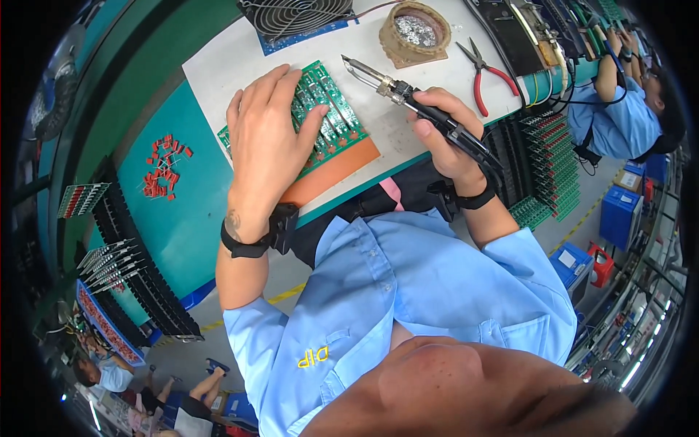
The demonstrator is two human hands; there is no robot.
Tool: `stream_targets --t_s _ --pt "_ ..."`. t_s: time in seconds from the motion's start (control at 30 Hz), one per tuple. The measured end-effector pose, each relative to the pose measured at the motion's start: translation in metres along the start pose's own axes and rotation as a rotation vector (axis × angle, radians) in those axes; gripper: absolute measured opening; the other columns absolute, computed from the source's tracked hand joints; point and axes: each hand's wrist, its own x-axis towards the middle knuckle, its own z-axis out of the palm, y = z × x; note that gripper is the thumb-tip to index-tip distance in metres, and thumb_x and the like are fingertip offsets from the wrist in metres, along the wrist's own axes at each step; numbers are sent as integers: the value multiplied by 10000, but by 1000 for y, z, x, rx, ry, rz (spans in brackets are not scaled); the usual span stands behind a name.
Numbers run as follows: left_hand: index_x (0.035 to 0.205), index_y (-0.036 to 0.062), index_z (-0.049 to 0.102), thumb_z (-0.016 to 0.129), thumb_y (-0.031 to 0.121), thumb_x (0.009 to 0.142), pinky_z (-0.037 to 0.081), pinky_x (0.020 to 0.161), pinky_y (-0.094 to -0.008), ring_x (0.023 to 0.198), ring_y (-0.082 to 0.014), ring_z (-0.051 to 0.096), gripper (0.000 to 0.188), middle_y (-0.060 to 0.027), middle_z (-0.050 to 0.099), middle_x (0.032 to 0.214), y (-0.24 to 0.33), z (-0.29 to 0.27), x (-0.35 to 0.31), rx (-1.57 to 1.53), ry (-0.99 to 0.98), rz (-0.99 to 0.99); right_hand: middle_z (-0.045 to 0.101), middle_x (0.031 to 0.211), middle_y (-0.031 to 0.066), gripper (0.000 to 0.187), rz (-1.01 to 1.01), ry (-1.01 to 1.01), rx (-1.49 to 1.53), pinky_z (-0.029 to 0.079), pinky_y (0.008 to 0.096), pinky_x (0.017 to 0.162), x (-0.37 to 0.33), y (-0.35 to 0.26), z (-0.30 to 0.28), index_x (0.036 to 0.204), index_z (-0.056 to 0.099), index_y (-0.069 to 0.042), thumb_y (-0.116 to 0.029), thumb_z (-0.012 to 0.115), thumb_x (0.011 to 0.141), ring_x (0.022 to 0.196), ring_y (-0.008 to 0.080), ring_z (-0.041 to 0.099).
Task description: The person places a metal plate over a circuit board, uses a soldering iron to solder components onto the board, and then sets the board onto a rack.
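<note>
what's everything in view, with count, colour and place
tabletop: 1, green, below and left
sheet: 1, white, on the tabletop
circuit board panel: 1, green, on the sheet
strip: 1, orange, along the panel's near edge
soldering iron: 1, black-and-silver, right of the panel
pot: 1, tan, silvery contents, far side
pliers: 1, red-handled, right of the pot
fan: 1, dark, far edge
small components: many, red, loose at left
racks: at least 2, black, left and right
bins: several, blue, floor at right
other people: several, some in blue, right and lower left
wristbands: 2, black, wrists
shirt: 1, light blue, worn
left hand: 1, bare, on the panel
right hand: 1, bare, gripping the iron
</note>
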Motion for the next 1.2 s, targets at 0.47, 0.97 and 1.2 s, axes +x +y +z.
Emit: stream_targets --t_s 0.47,0.97,1.2 --pt "1269 67 716 824 285 860 370 1162 -538 1263 -343 614 476 -128 669 1361 1 3 0 -20 -50 -32 703 930 170 362 -124 -172 -63 547 489 999 6 -19 -8 1180 674 48 -53 787 851 878 297 697" --pt "1234 61 722 844 247 829 393 1127 -499 1238 -336 614 462 -123 673 1343 2 4 -2 -53 -19 -32 699 895 141 367 -51 -219 -103 541 502 1042 15 -16 0 1159 684 37 -15 783 809 852 269 699" --pt "1231 63 723 851 243 819 396 1124 -490 1241 -332 612 467 -117 674 1340 3 5 -3 -52 -14 -40 697 866 127 365 -59 -209 -114 539 497 1048 16 -15 1 1158 688 36 -28 787 813 845 255 697"
